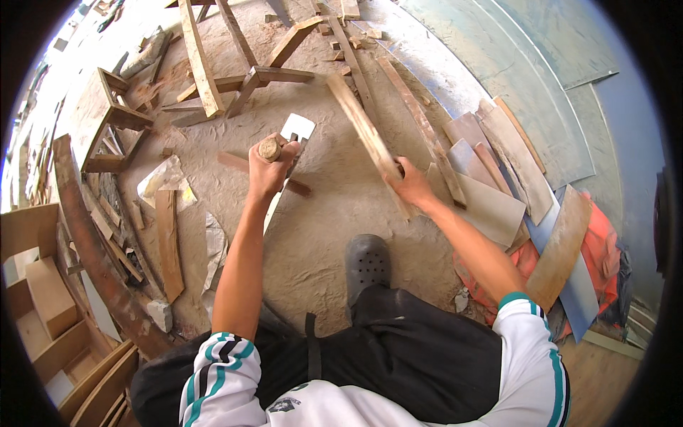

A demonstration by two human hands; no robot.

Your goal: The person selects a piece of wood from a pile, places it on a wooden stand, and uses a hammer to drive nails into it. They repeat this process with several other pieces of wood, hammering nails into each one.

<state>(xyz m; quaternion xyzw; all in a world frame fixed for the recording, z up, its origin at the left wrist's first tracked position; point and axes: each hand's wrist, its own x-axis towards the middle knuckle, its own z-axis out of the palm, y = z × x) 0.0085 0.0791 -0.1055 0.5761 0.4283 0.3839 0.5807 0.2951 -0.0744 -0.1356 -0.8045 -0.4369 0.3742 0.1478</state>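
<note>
My left hand [269, 171] is closed round a tool with a round wooden handle [269, 149], whose butt end faces up. Past the knuckles shows a flat white piece [297, 127]; I cannot tell whether it belongs to the tool. Below the fist lie a short reddish-brown wood piece [299, 188] and a narrow white strip [272, 210]. My right hand [410, 183] grips a long, pale wooden slat [359, 122] near its lower end. The slat is somewhat blurred and slants away to the upper left.
Wooden frames [245, 82] stand ahead, and a boxy wooden frame [107, 121] at far left. A long rusty-brown beam [92, 249] curves down the left. Loose boards [491, 206] and orange sheeting [601, 238] lie right. My grey clog [368, 260] rests on the dusty ground.
</note>
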